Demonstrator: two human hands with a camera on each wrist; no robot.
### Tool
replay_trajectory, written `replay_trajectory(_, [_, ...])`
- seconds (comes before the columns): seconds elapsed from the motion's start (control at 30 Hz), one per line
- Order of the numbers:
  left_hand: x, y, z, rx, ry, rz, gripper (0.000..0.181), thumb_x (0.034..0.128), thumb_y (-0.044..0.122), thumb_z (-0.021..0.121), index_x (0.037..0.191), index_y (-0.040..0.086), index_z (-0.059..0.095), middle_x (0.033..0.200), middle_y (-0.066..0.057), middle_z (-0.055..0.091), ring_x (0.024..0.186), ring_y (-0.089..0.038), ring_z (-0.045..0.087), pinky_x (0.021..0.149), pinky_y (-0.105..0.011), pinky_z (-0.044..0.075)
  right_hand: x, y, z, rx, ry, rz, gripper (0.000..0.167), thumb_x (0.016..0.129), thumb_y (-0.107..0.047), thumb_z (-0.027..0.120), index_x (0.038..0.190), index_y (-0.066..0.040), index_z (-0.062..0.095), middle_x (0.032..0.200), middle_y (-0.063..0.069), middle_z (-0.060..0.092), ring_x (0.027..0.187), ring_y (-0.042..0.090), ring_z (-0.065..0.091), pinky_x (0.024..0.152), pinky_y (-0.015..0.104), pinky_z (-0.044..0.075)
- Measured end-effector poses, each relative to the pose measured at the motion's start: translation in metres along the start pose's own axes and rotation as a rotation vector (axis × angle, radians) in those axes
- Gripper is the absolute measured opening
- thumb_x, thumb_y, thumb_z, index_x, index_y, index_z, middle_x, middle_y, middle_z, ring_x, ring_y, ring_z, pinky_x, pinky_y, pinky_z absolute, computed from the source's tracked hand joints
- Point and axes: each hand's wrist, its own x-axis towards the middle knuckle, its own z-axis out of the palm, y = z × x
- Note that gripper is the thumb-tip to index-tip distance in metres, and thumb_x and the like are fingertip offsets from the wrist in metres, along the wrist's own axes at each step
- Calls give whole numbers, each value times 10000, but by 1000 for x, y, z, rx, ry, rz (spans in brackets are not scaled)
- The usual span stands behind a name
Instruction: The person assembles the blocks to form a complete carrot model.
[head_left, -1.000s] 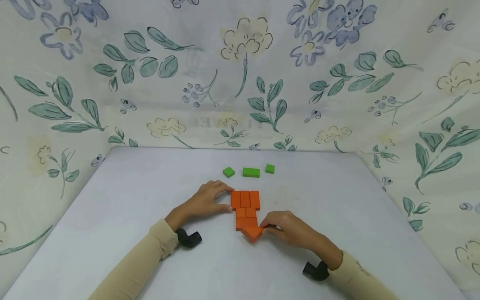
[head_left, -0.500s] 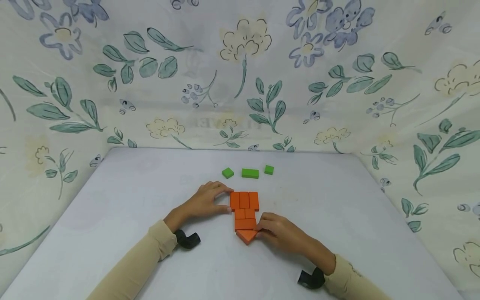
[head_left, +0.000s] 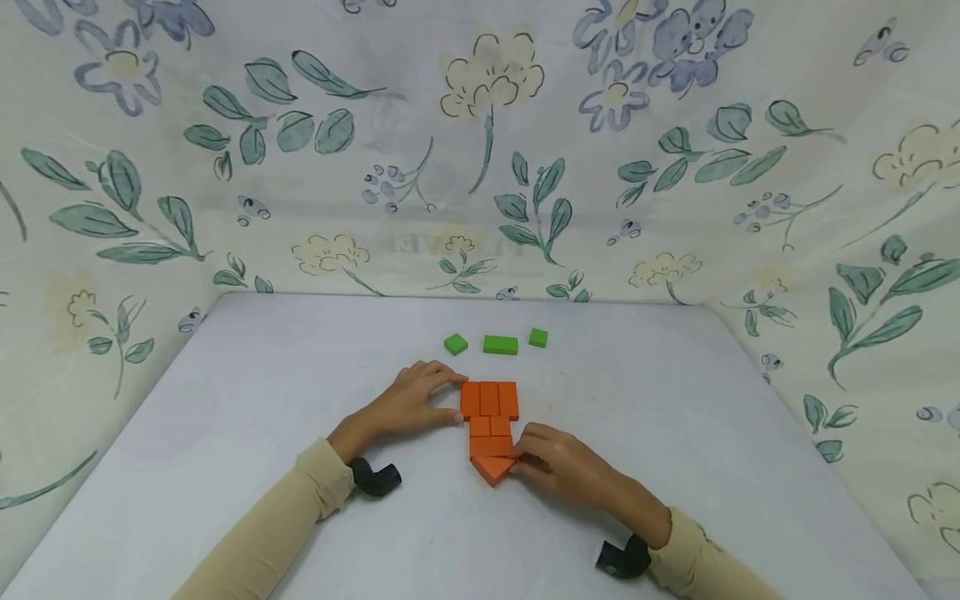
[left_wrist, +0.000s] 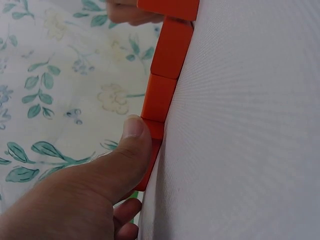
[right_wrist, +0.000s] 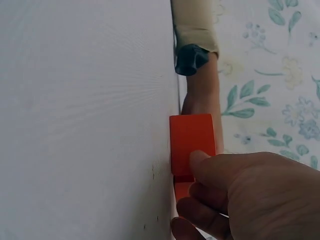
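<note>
Orange, probably light and stiff, the triangular block (head_left: 492, 470) lies frontmost on the white table (head_left: 450, 554), right hand (head_left: 558, 465) pinching its corner (a sensible hold); left hand (head_left: 412, 402) grips the far-left orange oblong block (head_left: 470, 400).

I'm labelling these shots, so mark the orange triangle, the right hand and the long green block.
Orange triangle (head_left: 492, 466), head view, top face.
Right hand (head_left: 557, 462), head view, back of hand.
Long green block (head_left: 500, 342), head view, top face.

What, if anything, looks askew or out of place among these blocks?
The leftmost green block sits cornerwise, whereas the long green block beside it lies square. The orange triangle also looks slightly skewed against the orange block beyond it. Nothing looks spilled or damaged.
</note>
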Motion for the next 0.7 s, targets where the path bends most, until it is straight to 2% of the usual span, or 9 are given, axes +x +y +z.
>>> replay_trajectory(0.2, [1, 2, 0, 4, -2, -7, 650, 842, 563, 730, 1391, 251, 576, 1378, 0, 554, 1318, -209, 451, 1078, -493, 344, -1, 2, 2, -4, 20, -11, 135, 874, -104, 766, 989, -122, 698, 926, -50, 624, 795, -5, 532, 703, 109, 490])
replay_trajectory(0.43, [0, 4, -1, 5, -5, -17, 654, 838, 558, 737, 1392, 251, 575, 1378, -3, 555, 1309, -212, 455, 1074, -490, 345, 0, 0, 1, -22, 46, 12, 154, 873, -105, 768, 1006, -110, 690, 952, -25, 657, 808, 24, 559, 719, 133, 509])
replay_trajectory(0.7, [0, 2, 0, 2, -4, -7, 649, 839, 564, 734, 1390, 259, 577, 1375, 1, 557, 1307, -214, 457, 1075, -494, 344, 0, 1, 4, -29, 53, -12, 145, 878, -110, 765, 1002, -103, 690, 943, -20, 659, 796, 23, 559, 715, 120, 502])
